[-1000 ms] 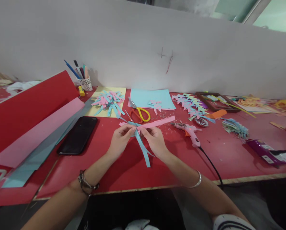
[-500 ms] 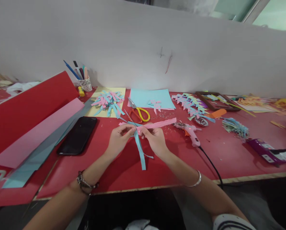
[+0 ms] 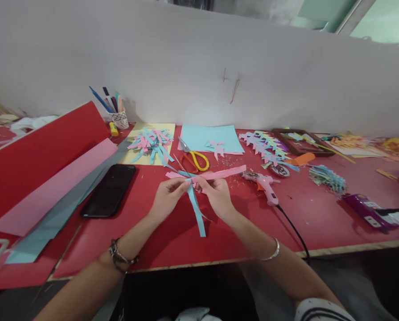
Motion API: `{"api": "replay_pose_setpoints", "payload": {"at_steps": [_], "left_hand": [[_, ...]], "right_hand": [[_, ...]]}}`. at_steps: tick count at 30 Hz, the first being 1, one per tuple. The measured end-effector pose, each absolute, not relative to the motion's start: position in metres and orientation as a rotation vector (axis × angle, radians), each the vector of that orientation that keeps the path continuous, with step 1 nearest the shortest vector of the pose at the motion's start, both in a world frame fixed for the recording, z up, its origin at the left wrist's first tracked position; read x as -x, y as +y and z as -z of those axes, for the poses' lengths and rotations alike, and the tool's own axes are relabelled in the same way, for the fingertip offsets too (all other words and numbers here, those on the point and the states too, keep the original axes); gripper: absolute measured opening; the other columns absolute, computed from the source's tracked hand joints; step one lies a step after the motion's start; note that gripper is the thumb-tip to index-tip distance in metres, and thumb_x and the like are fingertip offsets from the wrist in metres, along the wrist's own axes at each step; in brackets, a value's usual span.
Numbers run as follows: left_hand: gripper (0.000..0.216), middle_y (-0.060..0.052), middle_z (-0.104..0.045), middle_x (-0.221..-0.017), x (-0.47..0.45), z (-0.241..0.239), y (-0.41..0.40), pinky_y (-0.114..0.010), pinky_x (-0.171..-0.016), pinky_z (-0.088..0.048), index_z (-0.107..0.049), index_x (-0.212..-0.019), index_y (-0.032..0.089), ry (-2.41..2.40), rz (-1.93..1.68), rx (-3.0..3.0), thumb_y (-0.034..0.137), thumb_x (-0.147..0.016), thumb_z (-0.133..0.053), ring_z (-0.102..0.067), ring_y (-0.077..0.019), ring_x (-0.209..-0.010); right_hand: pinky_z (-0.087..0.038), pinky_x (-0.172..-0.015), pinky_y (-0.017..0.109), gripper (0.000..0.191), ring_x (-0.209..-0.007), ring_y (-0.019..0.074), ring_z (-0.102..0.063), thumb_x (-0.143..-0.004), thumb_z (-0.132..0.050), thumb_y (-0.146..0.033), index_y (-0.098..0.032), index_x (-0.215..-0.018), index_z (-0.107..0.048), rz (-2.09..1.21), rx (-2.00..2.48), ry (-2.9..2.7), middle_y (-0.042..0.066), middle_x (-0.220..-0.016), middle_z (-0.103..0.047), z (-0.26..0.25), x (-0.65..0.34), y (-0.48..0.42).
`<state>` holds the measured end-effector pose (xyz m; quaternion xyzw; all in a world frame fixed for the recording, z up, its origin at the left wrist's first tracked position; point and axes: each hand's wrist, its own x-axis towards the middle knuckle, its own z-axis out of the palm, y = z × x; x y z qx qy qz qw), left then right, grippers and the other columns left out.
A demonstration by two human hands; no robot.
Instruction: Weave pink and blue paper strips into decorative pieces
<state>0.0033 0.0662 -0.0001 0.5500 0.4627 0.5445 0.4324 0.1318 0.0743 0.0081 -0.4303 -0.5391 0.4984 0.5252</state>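
Observation:
My left hand [image 3: 170, 194] pinches the crossing of the paper strips between thumb and fingers. From there a blue paper strip [image 3: 197, 211] hangs down toward the table's front edge. Opposite it, my right hand [image 3: 217, 194] is closed on a pink paper strip [image 3: 231, 171], whose free end reaches out to the right. The fingertips of both hands nearly meet and hide part of the crossing. Just beyond them lie scissors [image 3: 199, 161] with yellow and red handles, their blades pointing away.
On the right are a pink glue gun [image 3: 268, 189] with a black cord and a purple power strip [image 3: 363, 209]. A black phone [image 3: 109, 191] and paper sheets [image 3: 57, 191] lie left. Farther back are folded strips [image 3: 152, 142], blue paper [image 3: 199, 133], a braided paper chain [image 3: 264, 145] and a pen cup [image 3: 119, 119].
My left fingers have shifted slightly at the crossing, showing more of the pink strip's left end. The hanging blue strip has swung a little to the right.

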Motion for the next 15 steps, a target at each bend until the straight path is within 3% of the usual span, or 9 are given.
{"api": "replay_pose_setpoints", "payload": {"at_steps": [8, 15], "left_hand": [[0.017, 0.001, -0.059, -0.057, -0.0013, 0.001, 0.0668, -0.022, -0.056, -0.043, -0.06, -0.059, 0.016, 1.208, -1.377, -1.43, 0.031, -0.066, -0.054, -0.05, -0.0113, -0.055], [0.016, -0.001, -0.062, -0.066, 0.0001, -0.0022, 0.0661, -0.024, -0.061, -0.044, -0.061, -0.068, 0.016, 1.166, -1.363, -1.456, 0.031, -0.066, -0.057, -0.054, -0.0129, -0.063]], "right_hand": [[-0.044, -0.051, 0.023, 0.019, -0.049, 0.0084, -0.05, -0.063, -0.058, -0.035, -0.017, -0.056, -0.055, -1.261, 0.98, -1.3, -0.002, -0.052, -0.055, -0.0079, -0.1308, 0.0762], [-0.044, -0.055, 0.023, 0.022, -0.051, 0.008, -0.049, -0.064, -0.058, -0.034, -0.017, -0.05, -0.052, -1.261, 0.935, -1.275, -0.002, -0.051, -0.052, -0.0099, -0.1308, 0.0766]]}}
